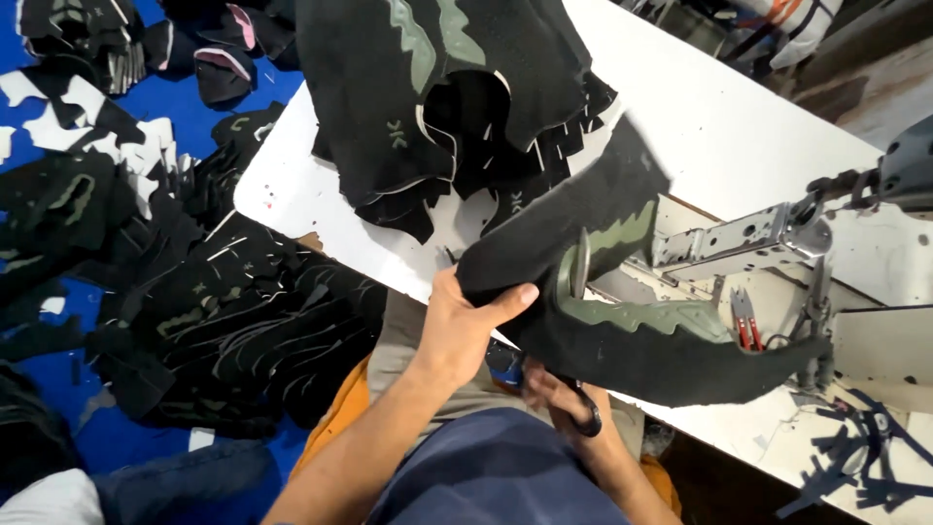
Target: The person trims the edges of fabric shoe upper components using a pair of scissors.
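My left hand (pixel 465 326) grips the edge of a black shoe upper piece with green wavy trim (pixel 632 331), holding it up over the white table (pixel 739 126). Lower down and partly hidden under that piece, my right hand (pixel 556 391) is closed on scissors with a black loop handle (pixel 587 418). A metal blade (pixel 580 264) shows against the fabric beside the green trim. The far end of the piece hangs close to the sewing machine's metal parts (pixel 739 238).
A heap of similar black and green cut pieces (pixel 437 97) lies on the table's far side. Red-handled snips (pixel 746 326) rest by the machine. Many black pieces are piled (pixel 194 301) on the blue floor covering (pixel 136 428) to the left.
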